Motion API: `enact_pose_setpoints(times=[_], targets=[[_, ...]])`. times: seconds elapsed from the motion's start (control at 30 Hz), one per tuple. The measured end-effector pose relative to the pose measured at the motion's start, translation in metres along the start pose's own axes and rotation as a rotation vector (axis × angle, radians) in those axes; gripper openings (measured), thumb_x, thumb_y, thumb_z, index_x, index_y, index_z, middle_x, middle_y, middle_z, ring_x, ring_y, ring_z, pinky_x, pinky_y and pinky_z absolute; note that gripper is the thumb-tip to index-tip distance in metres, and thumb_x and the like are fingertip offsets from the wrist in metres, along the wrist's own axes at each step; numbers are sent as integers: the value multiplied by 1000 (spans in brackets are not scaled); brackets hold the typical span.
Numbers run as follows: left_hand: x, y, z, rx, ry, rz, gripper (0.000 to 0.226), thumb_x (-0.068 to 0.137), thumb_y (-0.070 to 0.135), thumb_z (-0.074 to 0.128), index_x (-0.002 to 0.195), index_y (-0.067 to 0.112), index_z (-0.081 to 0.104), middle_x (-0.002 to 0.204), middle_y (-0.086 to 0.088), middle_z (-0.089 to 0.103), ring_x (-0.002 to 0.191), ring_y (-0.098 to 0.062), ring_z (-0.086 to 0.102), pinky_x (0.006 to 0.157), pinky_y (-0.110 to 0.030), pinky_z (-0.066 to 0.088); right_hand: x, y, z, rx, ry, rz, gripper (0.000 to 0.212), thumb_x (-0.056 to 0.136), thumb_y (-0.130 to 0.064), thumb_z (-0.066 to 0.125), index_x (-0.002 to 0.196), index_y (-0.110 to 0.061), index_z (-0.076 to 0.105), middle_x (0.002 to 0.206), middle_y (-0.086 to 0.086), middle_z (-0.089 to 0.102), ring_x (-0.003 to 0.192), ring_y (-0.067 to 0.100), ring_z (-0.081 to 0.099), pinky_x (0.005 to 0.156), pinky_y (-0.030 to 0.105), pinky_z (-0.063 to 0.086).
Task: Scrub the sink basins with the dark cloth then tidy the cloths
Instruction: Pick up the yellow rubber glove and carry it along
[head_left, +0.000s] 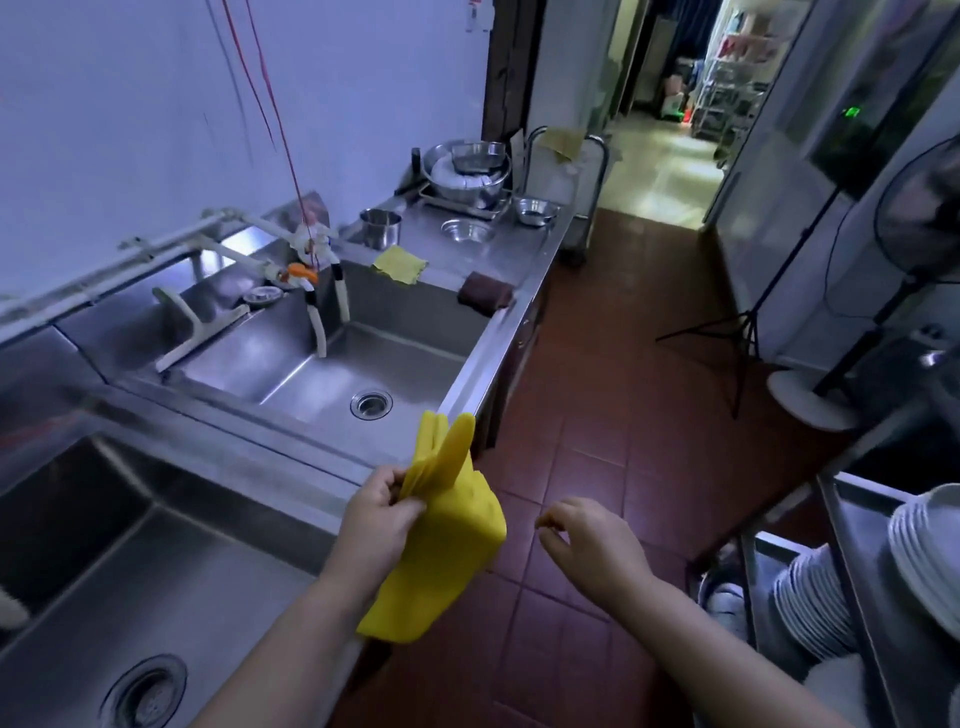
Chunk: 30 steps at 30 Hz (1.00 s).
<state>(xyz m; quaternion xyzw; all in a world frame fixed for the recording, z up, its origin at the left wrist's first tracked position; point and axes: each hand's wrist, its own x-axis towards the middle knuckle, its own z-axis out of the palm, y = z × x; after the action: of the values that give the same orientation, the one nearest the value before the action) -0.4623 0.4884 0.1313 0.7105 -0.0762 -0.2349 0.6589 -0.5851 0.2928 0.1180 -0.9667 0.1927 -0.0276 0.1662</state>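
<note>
My left hand grips a bright yellow rubber glove that hangs over the front edge of the steel counter, fingers pointing up. My right hand hovers just right of it, fingers loosely curled and holding nothing. The dark brown cloth lies folded on the far right rim of the far basin. A pale yellow cloth lies on the counter behind that basin. The near basin fills the lower left.
A white tap with hoses hangs over the far basin. Steel bowls and a pot stand on the counter beyond. Stacked white plates sit on a rack at lower right. A fan on a stand and red tiled floor lie right.
</note>
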Motion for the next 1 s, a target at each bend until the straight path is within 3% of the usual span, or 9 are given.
enact_pose_setpoints(times=[0.17,0.23,0.37,0.5,0.6,0.67,0.77,0.9,1.0], targets=[[76,29,53,44,67,16,20,76,7,63,89,23,64,89,-5,70,90,-26,64,83,-42,50,97,53,-33,17,-18,-44,17,91,-31,54,96,-24,69,98,-6,64,101,15,56,76,31,44],[103,37,67,67,87,23,21,69,14,61,89,21,65,89,-7,70,89,-28,64,83,-45,50,134,64,-45,49,-20,-68,18,89,-34,55,96,-25,68,99,-8,64,101,13,56,77,30,44],[161,43,85,92,137,38,22,80,-2,62,88,19,64,88,-8,69,81,-21,62,74,-34,48,206,67,-57,175,-45,-159,53,78,-58,49,122,-30,57,111,-15,57,104,7,54,81,24,41],[223,48,96,131,136,66,19,84,-3,59,92,14,62,87,-6,69,77,-15,60,67,-21,45,276,58,-61,315,12,-272,71,80,-43,69,140,-30,34,121,-25,37,103,-8,43,82,17,35],[273,56,100,141,114,101,28,84,-7,55,90,19,62,85,1,69,76,-7,62,59,-10,43,337,51,-64,319,3,-359,79,79,-43,70,144,-28,27,134,-18,38,108,-8,42,84,15,34],[308,64,99,153,90,129,31,83,-9,56,84,22,60,74,9,67,67,1,59,56,-10,41,379,46,-70,298,-35,-388,81,80,-41,71,145,-26,26,140,-14,37,106,-7,39,85,10,30],[354,78,95,193,49,156,22,78,4,56,79,26,60,67,14,64,63,0,54,60,-19,40,439,39,-82,249,-101,-411,80,82,-39,70,146,-24,25,139,-10,39,106,0,39,81,3,26],[402,100,85,227,-19,208,44,79,3,52,68,45,55,61,20,54,59,3,45,54,-15,32,510,30,-85,222,-178,-415,85,75,-51,71,144,-23,29,133,-6,45,118,13,41,95,19,30],[426,105,72,217,-19,195,39,79,6,52,68,43,52,61,18,51,60,2,41,55,-16,31,550,20,-82,324,-263,-394,102,62,-65,72,144,-21,31,126,-9,45,120,14,43,102,26,36]])
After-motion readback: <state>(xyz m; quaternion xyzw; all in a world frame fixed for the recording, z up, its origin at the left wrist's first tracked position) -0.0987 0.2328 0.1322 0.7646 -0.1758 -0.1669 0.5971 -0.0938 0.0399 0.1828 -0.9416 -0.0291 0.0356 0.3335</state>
